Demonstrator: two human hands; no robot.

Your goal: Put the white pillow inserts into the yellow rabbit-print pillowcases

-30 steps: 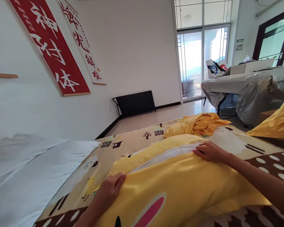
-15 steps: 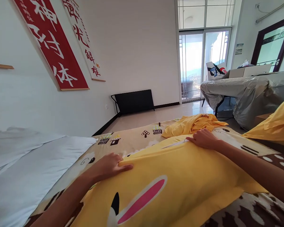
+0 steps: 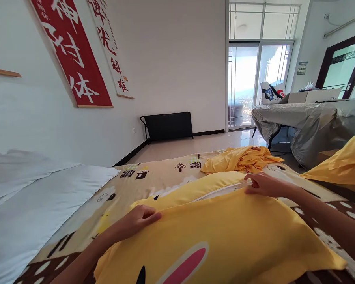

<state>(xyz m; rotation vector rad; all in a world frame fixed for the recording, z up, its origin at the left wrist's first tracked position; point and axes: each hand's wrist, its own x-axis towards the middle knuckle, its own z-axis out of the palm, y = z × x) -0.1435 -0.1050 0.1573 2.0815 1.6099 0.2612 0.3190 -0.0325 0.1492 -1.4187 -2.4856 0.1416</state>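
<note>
A yellow pillowcase [image 3: 225, 225] with a pink rabbit ear and black print lies across the bed in front of me, filled out. Its far side gapes, and a strip of white [image 3: 215, 192] shows between the two yellow edges. My left hand [image 3: 143, 219] pinches the near edge of the opening at its left part, thumb on top. At the right end of the opening, my right hand [image 3: 263, 184] is closed on the fabric edge, with the index finger bent over the white strip.
White pillows [image 3: 53, 197] lie at the left. A crumpled yellow cloth [image 3: 239, 159] rests beyond the pillowcase on the patterned bedding [image 3: 162, 177]. Another yellow pillow [image 3: 343, 161] is at the right edge. Farther off stand a plastic-covered table [image 3: 298, 114] and a black folded frame [image 3: 168, 125].
The near edge of the pillowcase has come down toward me, so the opening gapes wider and more white shows. Both hands have moved lower, the right one slightly rightward. The view has tilted a little.
</note>
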